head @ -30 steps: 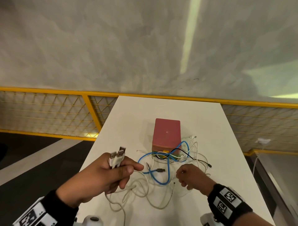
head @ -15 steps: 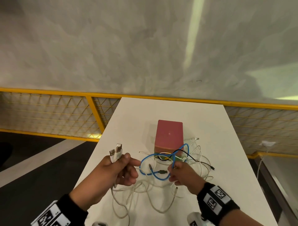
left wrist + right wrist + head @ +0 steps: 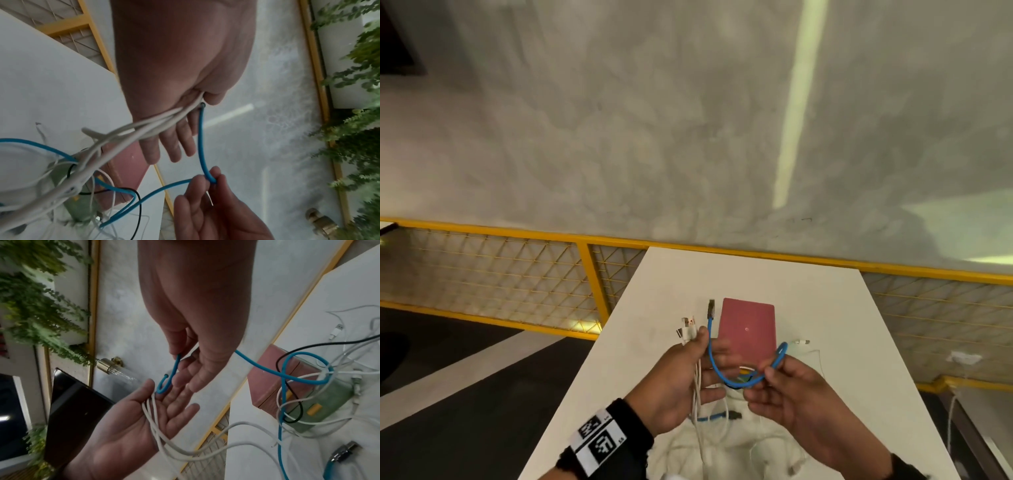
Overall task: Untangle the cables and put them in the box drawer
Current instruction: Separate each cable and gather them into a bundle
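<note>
Blue cable (image 3: 717, 368) hangs limp and light between your hands above the counter's (image 3: 654, 294) near edge: right hand (image 3: 787, 394) pinches its loop, left hand (image 3: 681, 377) pinches the white cables (image 3: 697, 383) and its plug end. Take hold near plugs; beyond, the pink box (image 3: 748, 329) waits mid-counter.

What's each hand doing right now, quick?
Left hand: holding the white cables and one end of the blue cable.
Right hand: fingers pinching the blue cable farther along.
</note>
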Available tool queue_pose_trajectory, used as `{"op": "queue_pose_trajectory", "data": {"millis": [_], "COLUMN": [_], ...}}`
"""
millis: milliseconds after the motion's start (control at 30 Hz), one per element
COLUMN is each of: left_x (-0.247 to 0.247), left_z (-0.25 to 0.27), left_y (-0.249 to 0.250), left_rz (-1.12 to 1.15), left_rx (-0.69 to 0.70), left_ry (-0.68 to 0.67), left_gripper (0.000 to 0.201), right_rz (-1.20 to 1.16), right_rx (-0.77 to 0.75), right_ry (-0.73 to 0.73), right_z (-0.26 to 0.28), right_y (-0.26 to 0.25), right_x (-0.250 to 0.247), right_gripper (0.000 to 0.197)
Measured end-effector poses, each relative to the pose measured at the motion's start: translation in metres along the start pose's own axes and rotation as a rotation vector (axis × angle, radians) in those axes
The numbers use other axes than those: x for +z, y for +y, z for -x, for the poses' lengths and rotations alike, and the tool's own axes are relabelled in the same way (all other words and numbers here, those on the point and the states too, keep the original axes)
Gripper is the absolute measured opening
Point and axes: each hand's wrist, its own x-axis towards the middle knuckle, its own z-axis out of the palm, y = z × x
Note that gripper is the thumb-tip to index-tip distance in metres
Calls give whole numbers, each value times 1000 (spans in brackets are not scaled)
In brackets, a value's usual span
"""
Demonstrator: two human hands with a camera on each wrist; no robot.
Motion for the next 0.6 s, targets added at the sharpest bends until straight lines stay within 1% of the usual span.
{"op": "queue_pose_trajectory", "data": {"millis": [67,167,267,333,433,500,567,600], "left_x": [0,-2,-4,0,10,18,28,32], "left_z": [0,2,3,6,10,13,18,21], "left_y": [3,7,10,13,8,-4,-23,-31], "left_rz": [44,130,134,122,35,-46,-86,-118], "left_rx": [6,29,54,83,171,204,220,186], "left_ry": [-24,-62,-104,-100,-84,-136,-230,-267], "left_gripper": [57,57,48,43,50,53,39,29], "right_rz": [21,45,48,16,-56,-135,-193,-214], "right_rx": [6,22,52,83,203,302,308,292], "right_ry": [10,-13,-32,-45,-17,25,65,81], "right_z": [4,9,11,11,2,-9,-22,-27], "right_y": [0,-2,0,2,11,17,14,9], "right_x": [0,-1,-2,-2,-3,-3,-1,0], "right_gripper": [9,10,9,10,17,22,29,29]}}
